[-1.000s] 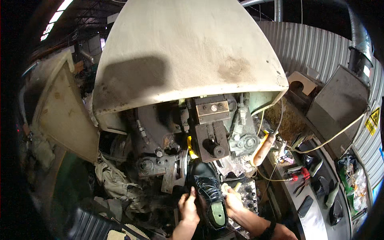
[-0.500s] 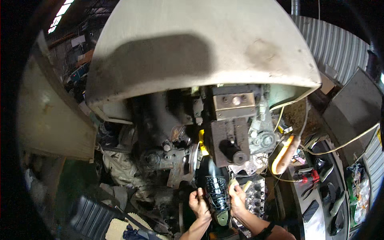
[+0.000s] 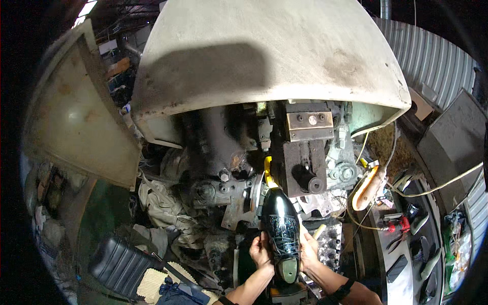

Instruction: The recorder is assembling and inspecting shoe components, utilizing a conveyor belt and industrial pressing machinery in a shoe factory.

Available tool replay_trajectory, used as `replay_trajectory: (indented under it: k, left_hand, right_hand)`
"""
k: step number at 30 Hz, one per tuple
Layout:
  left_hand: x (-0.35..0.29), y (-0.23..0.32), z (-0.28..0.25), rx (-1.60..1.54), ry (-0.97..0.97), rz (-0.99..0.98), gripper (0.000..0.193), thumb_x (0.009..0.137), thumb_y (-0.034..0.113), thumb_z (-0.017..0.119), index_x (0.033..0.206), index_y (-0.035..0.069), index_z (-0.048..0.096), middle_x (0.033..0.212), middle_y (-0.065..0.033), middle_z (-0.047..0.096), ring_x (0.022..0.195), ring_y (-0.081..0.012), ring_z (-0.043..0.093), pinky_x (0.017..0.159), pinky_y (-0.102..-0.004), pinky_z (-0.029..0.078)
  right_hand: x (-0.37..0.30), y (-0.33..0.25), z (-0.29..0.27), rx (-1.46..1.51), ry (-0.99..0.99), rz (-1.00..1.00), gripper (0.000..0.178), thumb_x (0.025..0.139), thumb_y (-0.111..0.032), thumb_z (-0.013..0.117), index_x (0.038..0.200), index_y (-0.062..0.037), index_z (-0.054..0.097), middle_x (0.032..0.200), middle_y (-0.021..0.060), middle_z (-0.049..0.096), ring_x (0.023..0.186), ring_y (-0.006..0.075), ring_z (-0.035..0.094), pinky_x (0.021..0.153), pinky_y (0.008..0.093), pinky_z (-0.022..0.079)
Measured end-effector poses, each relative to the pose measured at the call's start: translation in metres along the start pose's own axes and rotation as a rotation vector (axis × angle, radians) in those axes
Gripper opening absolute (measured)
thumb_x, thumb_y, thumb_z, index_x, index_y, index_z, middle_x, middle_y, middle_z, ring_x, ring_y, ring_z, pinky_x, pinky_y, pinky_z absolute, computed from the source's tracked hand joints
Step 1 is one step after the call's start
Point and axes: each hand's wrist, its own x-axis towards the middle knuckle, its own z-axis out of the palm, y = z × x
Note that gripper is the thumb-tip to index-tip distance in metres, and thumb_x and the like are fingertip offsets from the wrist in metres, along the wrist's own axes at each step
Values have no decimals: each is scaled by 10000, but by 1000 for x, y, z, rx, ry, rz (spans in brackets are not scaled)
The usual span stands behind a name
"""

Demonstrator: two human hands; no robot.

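Note:
A glossy black lace-up shoe upper (image 3: 281, 203) sits toe away from me, below the dark machine head (image 3: 305, 168). A green block (image 3: 290, 269), apparently a shoe last, shows in its heel opening. My left hand (image 3: 261, 250) is closed along the shoe's left side, its fingertips partly hidden under it. On the other side my right hand (image 3: 308, 248) grips the shoe, thumb along the edge. A yellow strip (image 3: 268, 172) lies just beyond the toe, beside the machine's metal parts. What supports the shoe from beneath is mostly hidden.
A big pale machine hood (image 3: 274, 61) overhangs the work area. An orange-lit hand lamp (image 3: 369, 188) and cables hang at the right. Beyond them a bench (image 3: 378, 244) bears pliers (image 3: 396, 243) and several shoe parts. A black padded seat (image 3: 119, 262) stands at the lower left.
The shoe now shows its whole glossy toe, less covered by the machine, and is tilted further into view. Both hands have shifted slightly right with it. The whole view has swung a little.

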Motion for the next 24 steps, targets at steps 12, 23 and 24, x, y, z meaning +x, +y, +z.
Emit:
replay_trajectory:
  k: [12, 23, 24]
  left_hand:
    - [25, -134, -266, 1761, -793, 37, 378, 911, 372, 528, 1147, 99, 639, 1134, -198, 657, 1018, -375, 642, 865, -437, 526]
    - [-117, 98, -166, 1120, -656, 5, 582, 685, 172, 871, 1198, 40, 631, 1053, -126, 694, 984, -173, 658, 908, -314, 500]
    - [-120, 123, -178, 1138, -528, -48, 595, 688, 172, 867, 1211, 41, 615, 1070, -118, 689, 1038, -205, 640, 948, -343, 484]
  right_hand:
    - [-30, -76, -38, -343, 32, 136, 370, 1004, -189, 531, 1267, 37, 401, 1063, 248, 643, 863, 277, 696, 751, 337, 605]
    - [-84, -109, -42, -603, -127, -62, 401, 994, -145, 552, 1324, 50, 434, 1057, 171, 678, 860, 175, 682, 785, 283, 575]
    - [-93, -113, -40, -667, -143, -93, 386, 988, -128, 559, 1313, 52, 451, 1049, 166, 685, 861, 165, 678, 784, 274, 570]
